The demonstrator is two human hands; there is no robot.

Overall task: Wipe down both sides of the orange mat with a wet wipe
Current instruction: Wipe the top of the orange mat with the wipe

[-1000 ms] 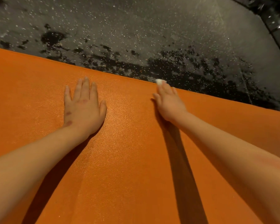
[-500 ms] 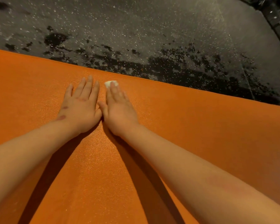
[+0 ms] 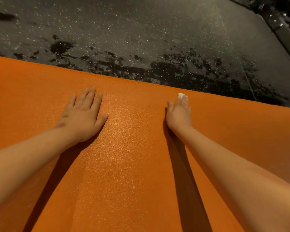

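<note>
Grip on the wet wipe (image 3: 181,95) is a flat press, not a clench: the right hand (image 3: 179,113) lies with straight fingers on top of the small white wad and holds it down against the mat (image 3: 132,164), close to the far edge, with only a corner of white showing past the fingertips. The left hand (image 3: 84,114) is spread flat on the orange surface, well apart to the left, grasping nothing and seemingly pinning the sheet. To wipe well from here, I would put the weight through the finger pads rather than the palm. I would also run overlapping strokes across the width and brace the left hand so the mat does not creep or ripple. The wipe is tiny next to this broad surface, so many passes and a refold to a fresh face look necessary. Beyond the far edge is a dark speckled floor (image 3: 141,30) with blacker, wet-looking patches (image 3: 174,67) right beside the mat. A stroke that overshoots could drag that grit back on. A metal rail (image 3: 285,30) crosses the upper right corner, clear of the work. The underside is hidden, so its state cannot be judged, and turning the mat onto those patches could dirty the wiped face.
</note>
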